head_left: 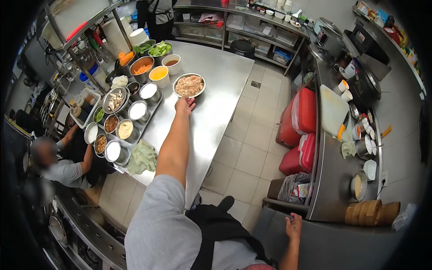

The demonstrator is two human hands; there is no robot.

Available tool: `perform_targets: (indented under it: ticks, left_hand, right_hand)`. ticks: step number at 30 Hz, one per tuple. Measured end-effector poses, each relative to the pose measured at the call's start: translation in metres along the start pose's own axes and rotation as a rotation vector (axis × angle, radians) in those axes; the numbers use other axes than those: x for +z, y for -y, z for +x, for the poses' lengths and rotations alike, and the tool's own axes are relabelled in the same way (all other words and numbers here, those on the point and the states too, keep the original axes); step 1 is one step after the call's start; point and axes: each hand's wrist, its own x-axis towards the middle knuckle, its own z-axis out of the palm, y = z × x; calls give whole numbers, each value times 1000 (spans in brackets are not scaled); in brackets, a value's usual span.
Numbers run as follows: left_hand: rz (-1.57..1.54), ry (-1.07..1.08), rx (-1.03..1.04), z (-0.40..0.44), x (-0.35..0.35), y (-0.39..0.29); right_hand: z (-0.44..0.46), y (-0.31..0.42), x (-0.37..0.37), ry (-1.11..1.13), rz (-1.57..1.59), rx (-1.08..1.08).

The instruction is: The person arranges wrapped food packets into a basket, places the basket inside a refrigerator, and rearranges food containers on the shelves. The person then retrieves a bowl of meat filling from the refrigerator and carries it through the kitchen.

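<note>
My left hand (184,105) is stretched forward over the steel table, at the near rim of a metal bowl (189,85) of pale pink raw meat pieces. Its fingers are curled against the bowl's near side, and the bowl partly hides them. On my right, my right hand (293,225) hangs above a dark steel surface with its fingers apart, holding nothing. Left of the bowl stand a white tub of yellow liquid (159,73) and a white tub of brown liquid (171,62). A pot of shredded orange carrot (141,65) is beside them.
A tray (150,116) holds several ingredient containers, with a green cloth (142,157) at its near end. Another person (67,159) works at the left; one stands (155,18) at the back. Red bins (299,117) sit under the right counter, which holds a cutting board (334,109).
</note>
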Motion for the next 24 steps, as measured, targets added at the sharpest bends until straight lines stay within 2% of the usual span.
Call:
perform_targets:
  ticks: [3,5,7,9,12,15,17,19,21,22,23,24]
  left_hand:
    - [-28,-9,50,-15,-9,7]
    - [-51,-25,62,-24,-24,16]
    - [-100,-39,67,-40,-41,22]
    - [-104,-33,83,-67,-56,23]
    - [-135,-29,80,-94,-87,27]
    - [-41,77,36,-104,-121,22]
    - [55,86,-20,-106,-135,13]
    - [155,140,15,-124,-133,-3]
    - [193,203,35,-123,-136,-11]
    - [204,228,56,-132,-134,-19]
    - [228,284,62,-135,-135,-21]
    - [253,332,69,-137,-138,-24]
  right_hand:
    - [-11,-88,46,1,-200,-161]
    - [-35,-144,84,80,-133,-26]
    - [-69,-216,120,408,-250,58]
    - [-118,-226,131,581,-214,304]
    - [-208,-220,136,500,36,688]
    - [-317,-218,132,94,363,1064]
    - [-385,-214,118,-437,605,1340]
    - [-440,-214,96,-1154,802,1432]
    - [-479,-204,61,-1708,909,1243]
    - [-491,-201,40,-1885,947,1095]
    - [-508,-201,21,-1969,980,954]
    - [-479,-127,-23,-2062,997,778]
